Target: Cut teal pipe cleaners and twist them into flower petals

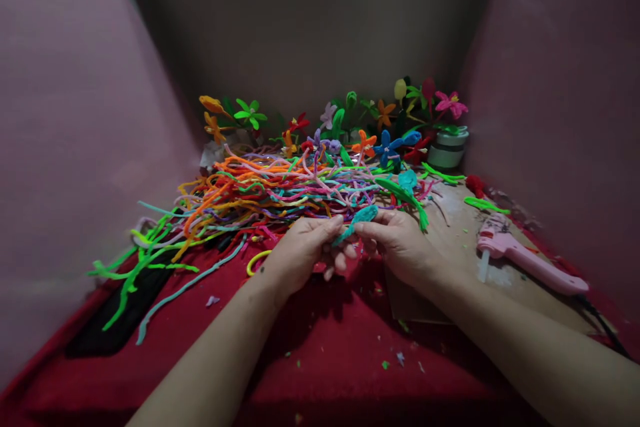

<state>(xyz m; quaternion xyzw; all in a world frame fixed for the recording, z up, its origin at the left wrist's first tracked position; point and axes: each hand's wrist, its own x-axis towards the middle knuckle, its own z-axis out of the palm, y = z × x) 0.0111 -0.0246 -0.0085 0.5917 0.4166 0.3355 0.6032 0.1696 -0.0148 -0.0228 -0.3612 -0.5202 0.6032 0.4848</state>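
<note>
Between both hands is a teal pipe-cleaner petal [364,215], its rounded end up and to the right. My left hand [310,247] pinches its lower left end with thumb and finger. On the other side my right hand [395,237] grips it with thumb and fingers. Just beyond the hands spreads a tangled heap of colourful pipe cleaners [280,190]. A second teal pipe-cleaner piece [407,180] lies behind my right hand, beside a green pipe-cleaner leaf [404,195].
A pink glue gun [533,260] rests on a cardboard sheet [450,213] at right. Pipe-cleaner flowers [385,147] line the back wall, some near a white pot [449,149]. A black flat object [117,313] lies at left on the red cloth [320,360], which is strewn with scraps.
</note>
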